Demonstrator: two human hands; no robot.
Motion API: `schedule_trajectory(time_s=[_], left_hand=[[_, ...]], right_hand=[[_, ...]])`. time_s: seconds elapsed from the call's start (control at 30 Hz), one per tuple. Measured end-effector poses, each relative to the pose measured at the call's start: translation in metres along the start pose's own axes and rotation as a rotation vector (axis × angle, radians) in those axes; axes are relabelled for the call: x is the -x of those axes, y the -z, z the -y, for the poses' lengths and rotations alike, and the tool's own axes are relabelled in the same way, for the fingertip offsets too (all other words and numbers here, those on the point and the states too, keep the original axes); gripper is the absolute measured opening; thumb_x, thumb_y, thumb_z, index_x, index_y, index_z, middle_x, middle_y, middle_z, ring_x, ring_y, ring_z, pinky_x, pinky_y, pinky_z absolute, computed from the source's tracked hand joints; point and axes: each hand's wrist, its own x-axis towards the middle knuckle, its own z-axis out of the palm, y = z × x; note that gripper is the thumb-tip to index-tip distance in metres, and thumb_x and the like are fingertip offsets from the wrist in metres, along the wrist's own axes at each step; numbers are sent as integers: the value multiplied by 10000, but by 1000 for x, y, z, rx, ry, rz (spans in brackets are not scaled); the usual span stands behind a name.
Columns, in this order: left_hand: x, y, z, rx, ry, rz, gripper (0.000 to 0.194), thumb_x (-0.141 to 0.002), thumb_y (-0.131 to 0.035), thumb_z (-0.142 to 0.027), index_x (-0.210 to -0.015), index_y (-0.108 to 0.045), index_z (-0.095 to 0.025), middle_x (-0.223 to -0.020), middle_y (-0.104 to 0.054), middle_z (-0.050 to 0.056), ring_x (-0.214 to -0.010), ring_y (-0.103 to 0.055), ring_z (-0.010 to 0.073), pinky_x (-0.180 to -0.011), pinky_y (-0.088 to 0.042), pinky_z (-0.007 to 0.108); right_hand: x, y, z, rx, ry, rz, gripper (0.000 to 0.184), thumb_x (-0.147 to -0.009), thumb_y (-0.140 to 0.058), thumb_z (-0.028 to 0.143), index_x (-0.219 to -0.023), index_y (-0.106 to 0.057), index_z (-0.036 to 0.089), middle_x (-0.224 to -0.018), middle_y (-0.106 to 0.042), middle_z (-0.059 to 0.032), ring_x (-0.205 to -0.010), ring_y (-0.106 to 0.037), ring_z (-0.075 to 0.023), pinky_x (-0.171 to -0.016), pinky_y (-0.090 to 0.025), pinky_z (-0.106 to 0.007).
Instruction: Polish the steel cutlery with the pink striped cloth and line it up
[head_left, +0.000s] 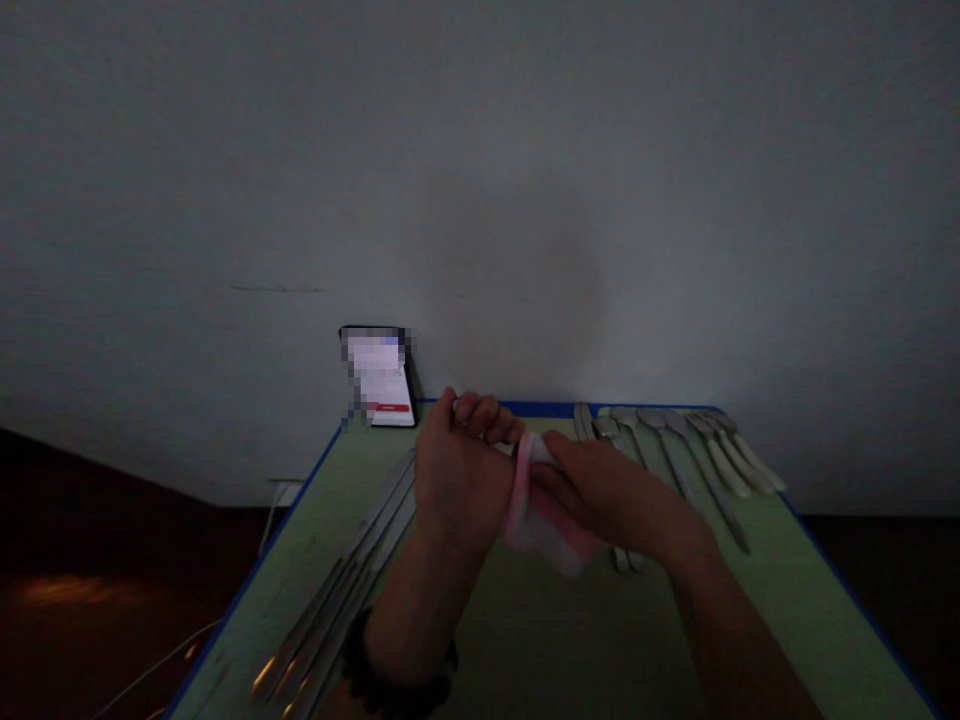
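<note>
My left hand [466,480] is raised over the middle of the table, palm turned up and fingers curled. What its fingers hold, if anything, is hidden; a small pale glint shows by the fingertips. My right hand [600,480] grips a pink and white cloth [551,525], which hangs below the fingers and meets the left hand's finger side. Several table knives [352,580] lie side by side left of my left forearm. Beyond my right hand, spoons [660,440] and forks [724,455] are laid out in a row, two of the forks with white handles.
A phone [382,380] with a lit screen leans on the wall at the table's back left corner. The green table [570,650] has a blue edge and stands against a grey wall [675,200]. A white cable [161,665] runs along the left side.
</note>
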Motion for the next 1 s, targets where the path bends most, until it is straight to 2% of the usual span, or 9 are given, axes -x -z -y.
schedule_trajectory(time_s=[0.13, 0.23, 0.33, 0.4, 0.5, 0.6, 0.73, 0.87, 1.0], left_hand=[[2, -2, -4, -118, 14, 155, 258, -883, -401, -305, -701, -514, -160, -685, -497, 8, -619, -514, 118, -625, -454, 270], [0, 1, -13, -328, -66, 321, 171, -858, -471, -254, -886, -602, -148, -797, -579, 35, -783, -586, 154, -784, -472, 307], [-2, 5, -21, -542, -172, 454, 221, -809, -578, -222, -1020, -606, -161, -882, -642, 61, -906, -610, 194, -879, -455, 357], [-4, 10, -26, -674, -271, 491, 192, -769, -638, -180, -959, -639, -157, -882, -675, 78, -878, -635, 196, -844, -482, 344], [-6, 17, -32, -782, -391, 522, 78, -735, -661, -110, -799, -676, -152, -779, -709, 74, -742, -671, 179, -722, -524, 292], [-5, 21, -35, -806, -395, 536, 72, -695, -695, -98, -735, -688, -158, -706, -716, 69, -679, -680, 189, -672, -534, 295], [-3, 20, -32, -917, -384, 558, 89, -623, -751, -95, -680, -712, -151, -694, -708, 83, -683, -662, 191, -672, -519, 297], [0, 17, -28, -1065, -423, 667, 119, -648, -736, -99, -716, -733, -196, -721, -701, 66, -702, -631, 172, -658, -494, 275], [1, 15, -26, -1148, -511, 689, 149, -664, -726, -112, -757, -733, -229, -747, -703, 55, -707, -625, 175, -650, -480, 280]], right_hand=[[3, 10, -16, -196, 55, -15, 274, -930, -307, 369, -915, -502, 177, -836, -623, -46, -725, -561, -155, -643, -385, -278], [8, 19, -24, -344, 99, -31, 308, -929, -300, 397, -897, -522, 187, -789, -598, -18, -685, -530, -137, -630, -397, -264], [13, 23, -29, -458, 67, -21, 354, -916, -307, 446, -853, -544, 191, -747, -575, -11, -661, -510, -134, -585, -399, -252], [14, 23, -30, -542, 63, 21, 356, -907, -324, 459, -855, -554, 193, -765, -576, -10, -681, -516, -131, -585, -410, -240], [13, 19, -30, -656, 95, 96, 344, -896, -356, 468, -876, -558, 191, -780, -580, -5, -675, -515, -120, -571, -420, -223], [12, 13, -28, -707, 125, 120, 362, -898, -347, 473, -918, -572, 190, -800, -596, -9, -676, -520, -119, -597, -436, -230], [13, 10, -26, -646, 131, 99, 381, -904, -319, 469, -937, -597, 210, -843, -617, -18, -745, -541, -143, -669, -458, -262], [16, 10, -23, -639, 109, 45, 394, -901, -309, 476, -925, -605, 218, -868, -634, -27, -790, -561, -160, -699, -469, -277], [15, 12, -17, -673, 125, -9, 395, -899, -310, 488, -920, -608, 230, -884, -649, -24, -801, -576, -157, -714, -472, -269]])
